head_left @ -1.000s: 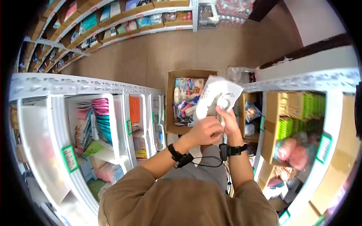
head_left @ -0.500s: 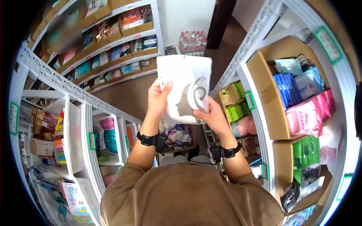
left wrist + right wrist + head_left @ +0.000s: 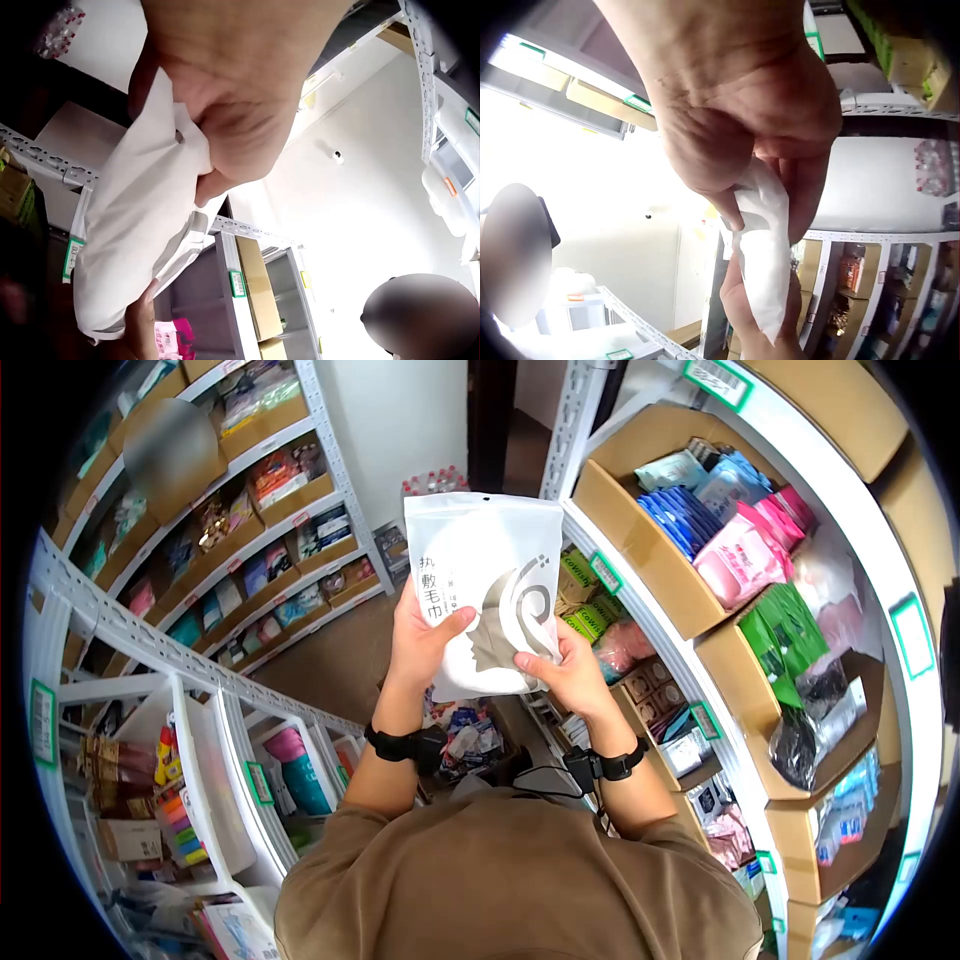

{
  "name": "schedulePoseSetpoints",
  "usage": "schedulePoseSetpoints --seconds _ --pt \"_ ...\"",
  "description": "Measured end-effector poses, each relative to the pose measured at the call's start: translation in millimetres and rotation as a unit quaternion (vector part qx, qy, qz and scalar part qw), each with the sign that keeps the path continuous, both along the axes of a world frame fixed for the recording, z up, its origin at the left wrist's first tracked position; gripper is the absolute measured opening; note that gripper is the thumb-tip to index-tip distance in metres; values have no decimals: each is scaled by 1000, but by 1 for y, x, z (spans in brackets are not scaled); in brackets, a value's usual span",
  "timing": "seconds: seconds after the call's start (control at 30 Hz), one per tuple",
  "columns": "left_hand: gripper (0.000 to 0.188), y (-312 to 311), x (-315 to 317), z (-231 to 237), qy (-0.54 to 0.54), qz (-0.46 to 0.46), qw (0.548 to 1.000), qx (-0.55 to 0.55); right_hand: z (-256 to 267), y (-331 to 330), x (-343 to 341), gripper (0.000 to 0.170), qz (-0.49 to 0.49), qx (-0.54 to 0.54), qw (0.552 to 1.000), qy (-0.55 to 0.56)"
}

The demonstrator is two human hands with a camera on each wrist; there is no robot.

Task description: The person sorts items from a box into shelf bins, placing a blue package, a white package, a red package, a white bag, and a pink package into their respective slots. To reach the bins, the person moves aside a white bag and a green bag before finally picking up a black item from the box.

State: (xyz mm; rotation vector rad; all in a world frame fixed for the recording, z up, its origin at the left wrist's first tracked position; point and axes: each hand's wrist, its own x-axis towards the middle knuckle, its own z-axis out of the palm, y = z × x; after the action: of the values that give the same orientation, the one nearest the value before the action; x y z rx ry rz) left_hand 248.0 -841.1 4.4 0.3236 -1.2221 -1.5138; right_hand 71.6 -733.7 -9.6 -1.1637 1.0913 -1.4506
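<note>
A flat white pouch (image 3: 487, 570), printed with Chinese characters and a grey head in profile with swirling hair, is held upright before the chest. My left hand (image 3: 422, 635) grips its left edge, thumb across the printed front and fingers behind. On the lower right edge my right hand (image 3: 572, 670) pinches it the same way, thumb on the grey print. The left wrist view shows the pouch (image 3: 142, 217) bulging between both hands. Seen edge-on in the right wrist view, the pouch (image 3: 766, 255) runs from the right palm down to the left hand (image 3: 757, 330).
An open carton of mixed packets (image 3: 470, 740) stands on the floor below. To the right, shelving holds cardboard bins (image 3: 650, 530) of packets, including pink packs (image 3: 745, 555). White plastic bins (image 3: 205, 790) line the left, and another rack (image 3: 270, 520) stands ahead.
The pouch has risen from a tilted position over the floor carton to upright before the chest. My left hand has taken its left edge. The head view has lifted and turned towards the right shelves.
</note>
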Motion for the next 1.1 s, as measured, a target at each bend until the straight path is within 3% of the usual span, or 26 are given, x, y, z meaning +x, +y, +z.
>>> schedulePoseSetpoints --seconds 0.23,0.57,0.7,0.9,1.1 --pt "54 13 -11 2 17 -62 997 31 3 31 -1 40 -64 1 997 33" --pt "57 40 -45 19 66 -117 991 -12 22 80 -25 49 -64 -26 995 67" --pt "52 54 -68 28 59 -139 988 -12 31 111 -40 49 -109 -22 988 104" --pt "52 104 -102 48 68 -185 980 -43 44 175 -60 49 -168 -35 974 148" --pt "55 171 -134 57 66 -219 971 -70 44 256 -80 56 -195 -33 976 92"
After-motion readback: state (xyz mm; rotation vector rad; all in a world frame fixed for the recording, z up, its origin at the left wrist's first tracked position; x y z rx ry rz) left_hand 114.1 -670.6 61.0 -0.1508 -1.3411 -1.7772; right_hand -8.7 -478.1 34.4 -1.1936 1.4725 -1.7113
